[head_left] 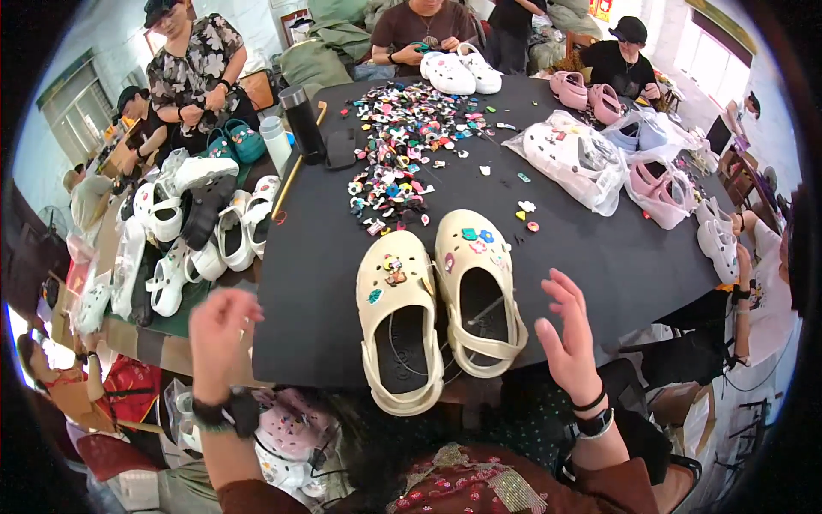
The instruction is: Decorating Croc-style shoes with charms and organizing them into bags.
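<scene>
A pair of cream clogs stands side by side at the table's near edge, toes pointing away from me. The left clog carries a brown-and-yellow figure charm and a small teal one. Several colourful charms sit on the toe of the right clog, whose heel strap lies across its opening. To the left of the pair my left hand is raised, fingers loosely bent and empty. My right hand hovers to the right of the pair, fingers spread, holding nothing. Neither hand touches the clogs.
A heap of colourful shoe charms covers the middle of the black table. A black bottle stands at its left. White clogs pile up on the left; bagged white clogs lie right. Several people sit or stand around.
</scene>
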`<state>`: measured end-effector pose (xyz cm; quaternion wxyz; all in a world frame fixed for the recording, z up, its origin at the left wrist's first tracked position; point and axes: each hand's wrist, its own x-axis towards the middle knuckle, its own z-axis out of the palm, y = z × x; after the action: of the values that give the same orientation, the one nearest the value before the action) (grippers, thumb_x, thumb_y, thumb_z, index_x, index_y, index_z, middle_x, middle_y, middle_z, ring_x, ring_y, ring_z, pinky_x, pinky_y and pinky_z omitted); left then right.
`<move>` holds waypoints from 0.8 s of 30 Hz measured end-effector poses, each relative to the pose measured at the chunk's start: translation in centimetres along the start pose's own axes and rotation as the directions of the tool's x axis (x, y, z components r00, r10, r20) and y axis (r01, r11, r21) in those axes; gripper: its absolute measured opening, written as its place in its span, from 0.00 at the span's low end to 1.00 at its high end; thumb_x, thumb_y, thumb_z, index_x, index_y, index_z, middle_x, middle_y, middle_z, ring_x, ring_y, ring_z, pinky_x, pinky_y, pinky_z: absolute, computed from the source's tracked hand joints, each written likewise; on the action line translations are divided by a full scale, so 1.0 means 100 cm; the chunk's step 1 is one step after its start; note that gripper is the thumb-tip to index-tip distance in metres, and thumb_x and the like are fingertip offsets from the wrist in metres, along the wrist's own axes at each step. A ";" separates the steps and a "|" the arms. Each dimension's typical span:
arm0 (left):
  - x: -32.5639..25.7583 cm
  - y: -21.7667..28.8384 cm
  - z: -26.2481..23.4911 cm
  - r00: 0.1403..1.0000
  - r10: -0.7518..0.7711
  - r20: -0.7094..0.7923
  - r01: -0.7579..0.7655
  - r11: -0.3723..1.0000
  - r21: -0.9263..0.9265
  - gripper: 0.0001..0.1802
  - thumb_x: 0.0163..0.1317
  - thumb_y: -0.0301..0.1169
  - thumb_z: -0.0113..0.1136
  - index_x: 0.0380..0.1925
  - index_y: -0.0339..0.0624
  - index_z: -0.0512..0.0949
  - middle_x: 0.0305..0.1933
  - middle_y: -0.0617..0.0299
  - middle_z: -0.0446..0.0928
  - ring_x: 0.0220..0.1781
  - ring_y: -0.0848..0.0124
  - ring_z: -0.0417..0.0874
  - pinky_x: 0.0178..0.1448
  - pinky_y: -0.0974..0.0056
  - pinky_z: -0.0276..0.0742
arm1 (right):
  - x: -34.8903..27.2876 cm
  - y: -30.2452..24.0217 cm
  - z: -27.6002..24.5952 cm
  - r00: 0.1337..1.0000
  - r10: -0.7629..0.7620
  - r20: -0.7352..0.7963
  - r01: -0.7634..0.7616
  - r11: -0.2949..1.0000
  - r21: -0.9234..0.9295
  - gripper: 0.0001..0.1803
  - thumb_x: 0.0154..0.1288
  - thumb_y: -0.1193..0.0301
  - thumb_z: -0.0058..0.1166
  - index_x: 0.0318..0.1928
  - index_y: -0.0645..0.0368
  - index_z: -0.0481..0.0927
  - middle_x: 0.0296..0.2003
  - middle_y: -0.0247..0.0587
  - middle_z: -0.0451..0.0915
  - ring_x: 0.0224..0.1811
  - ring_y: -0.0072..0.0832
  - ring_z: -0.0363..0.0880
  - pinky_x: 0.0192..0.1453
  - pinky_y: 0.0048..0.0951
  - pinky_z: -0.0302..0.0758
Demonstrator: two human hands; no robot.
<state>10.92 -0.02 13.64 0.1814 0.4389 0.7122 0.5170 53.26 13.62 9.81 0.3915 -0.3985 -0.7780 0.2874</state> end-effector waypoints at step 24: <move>-0.015 0.025 0.133 0.903 0.166 0.395 -0.323 0.870 0.373 0.28 0.50 0.44 0.75 0.39 0.30 0.77 0.38 0.42 0.80 0.42 0.46 0.81 0.47 0.52 0.76 | -0.060 -0.007 0.074 0.652 -0.420 0.631 0.118 0.879 0.462 0.48 0.64 0.63 0.61 0.74 0.68 0.45 0.72 0.70 0.50 0.75 0.54 0.54 0.75 0.42 0.58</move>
<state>22.34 6.63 10.30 0.1361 0.6408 0.7019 0.2796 48.99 7.13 4.14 0.1661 -0.0483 -0.8475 0.5018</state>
